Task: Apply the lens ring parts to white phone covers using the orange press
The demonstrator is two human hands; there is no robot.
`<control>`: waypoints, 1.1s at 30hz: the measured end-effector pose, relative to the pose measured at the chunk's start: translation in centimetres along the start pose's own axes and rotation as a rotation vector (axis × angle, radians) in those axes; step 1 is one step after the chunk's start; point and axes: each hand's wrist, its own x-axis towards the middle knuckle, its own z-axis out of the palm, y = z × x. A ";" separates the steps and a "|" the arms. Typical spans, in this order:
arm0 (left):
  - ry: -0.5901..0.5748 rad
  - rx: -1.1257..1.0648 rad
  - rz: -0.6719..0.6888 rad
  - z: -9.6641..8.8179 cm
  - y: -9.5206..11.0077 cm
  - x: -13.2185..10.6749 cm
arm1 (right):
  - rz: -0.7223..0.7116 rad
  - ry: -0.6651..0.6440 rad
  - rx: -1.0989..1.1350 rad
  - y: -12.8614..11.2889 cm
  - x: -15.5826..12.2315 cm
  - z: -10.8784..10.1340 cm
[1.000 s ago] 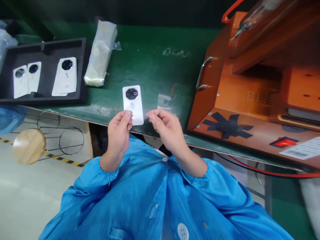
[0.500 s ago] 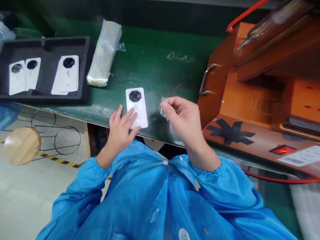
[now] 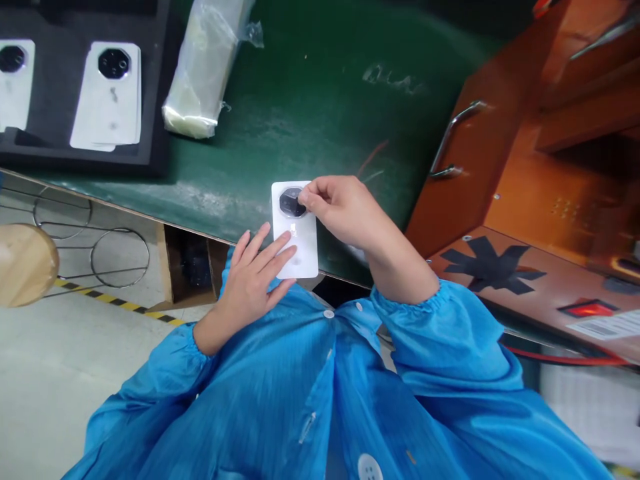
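Note:
A white phone back cover (image 3: 306,250) with a round black camera area lies on the green bench near its front edge. My left hand (image 3: 255,277) rests with its fingers spread, two fingertips on the lower left part of the cover. Above the camera area, my right hand (image 3: 340,203) has thumb and forefinger pinched together, touching or just over its right side. Whatever is between those fingertips is too small to make out. More white phone back covers (image 3: 113,100) lie in a black tray (image 3: 159,87) at the left.
Behind the cover is a clear-wrapped bundle (image 3: 203,73) on the green bench (image 3: 320,113). An orange machine (image 3: 465,167) with a metal handle (image 3: 453,137) stands on the right. A wooden stool (image 3: 27,265) is on the floor at left.
My right hand has moved left from the bench beside the cover to its camera area. My left hand stays on the cover. The view has shifted and come closer.

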 end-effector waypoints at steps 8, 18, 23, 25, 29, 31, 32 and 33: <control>0.033 0.002 0.020 0.3 0.0 -0.1 | 0.029 -0.032 -0.119 0.1 0.1 -0.5; 0.029 0.001 0.018 0.3 -0.2 -0.1 | 0.098 0.011 -0.293 -0.5 0.2 -0.6; 0.020 0.005 0.016 0.3 -0.1 -0.1 | 0.153 0.012 -0.334 -1.0 0.3 -0.6; 0.021 0.008 0.016 0.3 -0.2 -0.1 | 0.176 0.012 -0.346 -1.3 0.3 -0.5; 0.019 0.004 0.015 0.2 -0.2 0.0 | 0.178 0.026 -0.355 -1.3 0.4 -0.4; 0.021 0.008 0.022 0.1 -0.2 0.0 | 0.166 0.034 -0.360 -1.2 0.4 -0.3; 0.022 0.012 0.026 0.1 -0.2 0.1 | 0.162 0.038 -0.367 -1.1 0.4 -0.2; 0.023 0.017 0.030 0.1 -0.2 0.1 | 0.160 0.042 -0.375 -1.0 0.4 -0.1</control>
